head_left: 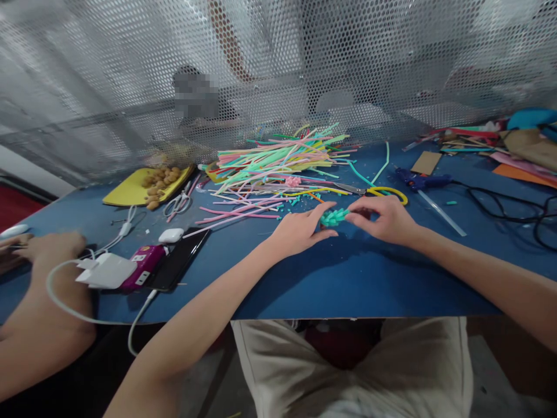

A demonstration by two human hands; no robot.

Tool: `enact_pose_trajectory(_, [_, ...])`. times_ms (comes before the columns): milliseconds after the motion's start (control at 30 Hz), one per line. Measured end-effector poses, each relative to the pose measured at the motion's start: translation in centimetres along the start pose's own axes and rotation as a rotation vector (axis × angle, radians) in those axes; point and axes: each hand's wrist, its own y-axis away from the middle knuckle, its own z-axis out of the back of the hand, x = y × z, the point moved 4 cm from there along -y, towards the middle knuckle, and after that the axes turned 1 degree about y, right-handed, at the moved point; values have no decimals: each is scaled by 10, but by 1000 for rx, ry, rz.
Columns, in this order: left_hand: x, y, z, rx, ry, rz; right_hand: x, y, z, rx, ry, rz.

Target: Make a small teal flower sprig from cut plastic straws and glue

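Observation:
Between my two hands is a small teal spiky piece (333, 217) made of short, straw-like bits. My left hand (300, 231) grips its left end between thumb and fingers. At its right end, my right hand (385, 218) pinches with thumb and forefinger, touching the tip. Just behind my hands lie yellow-handled scissors (387, 193) and scattered teal cut bits (296, 203). A small pink spiky piece (293, 182) sits by the scissor blades. Farther back is a big heap of coloured straws (278, 157).
A blue glue gun (422, 179) with a black cable lies to the right. At left are a black phone (180, 261), a white charger (107, 270), cables and yellow paper (124, 187) with brown lumps. Another person's arm (52, 290) rests far left. A perforated metal screen (278, 69) stands behind.

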Motion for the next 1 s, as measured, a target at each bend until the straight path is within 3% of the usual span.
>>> enact_pose_trajectory(167, [22,-3,7,-73,93,25,-32,-6,15,-191,-395,-319])
enact_pose_trajectory(300, [32,-6,13,-149,212,37,-52,-10,24,-304,-566,-399])
enact_pose_trajectory(400, [34,-7,13,-158,584,169,-53,-10,26,-185,-439,-358])
enact_pose_trajectory(500, [31,-6,10,-141,979,292,-42,-9,21,18,-26,-220])
enact_pose_trajectory(600, [32,-6,11,-158,1141,352,-32,-9,12,142,174,-115])
enact_pose_trajectory(767, [41,-6,10,-190,1302,396,-33,-9,5,174,217,-42])
enact_pose_trajectory(900, [31,-7,-2,-41,1428,417,-37,-11,6,143,182,-68])
enact_pose_trajectory(1000, [14,-6,-11,48,1475,380,-31,-11,4,128,-57,-168])
